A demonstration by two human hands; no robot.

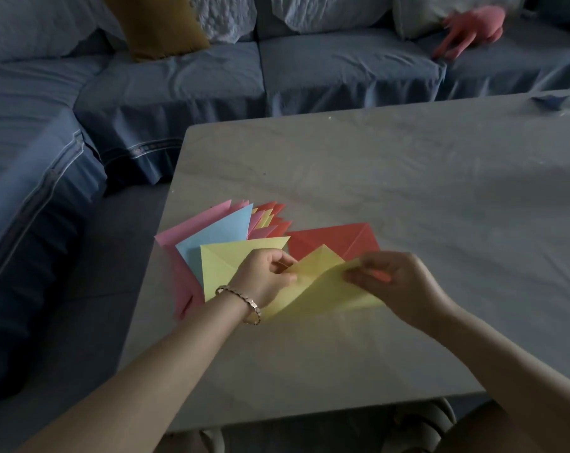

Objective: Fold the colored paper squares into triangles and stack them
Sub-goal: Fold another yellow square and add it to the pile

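Blue sofa [179, 76] wrapped two sides of the pale surface [407, 207]. Near its front-left part, one yellow sheet [322, 286] hung between two hands: left hand [264, 279] and right hand [394, 282], each grip pinched narrow on its upper edge. One creased red sheet [329, 240] lay just behind. A fanned pile [218, 237] of pink, blue, yellow and orange sheets, too overlapped to count, reached the left edge.

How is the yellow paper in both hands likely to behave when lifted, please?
Probably floppy: the yellow paper sags and buckles between the left hand and right hand. Likely very light, since fingertip pinches hold it.
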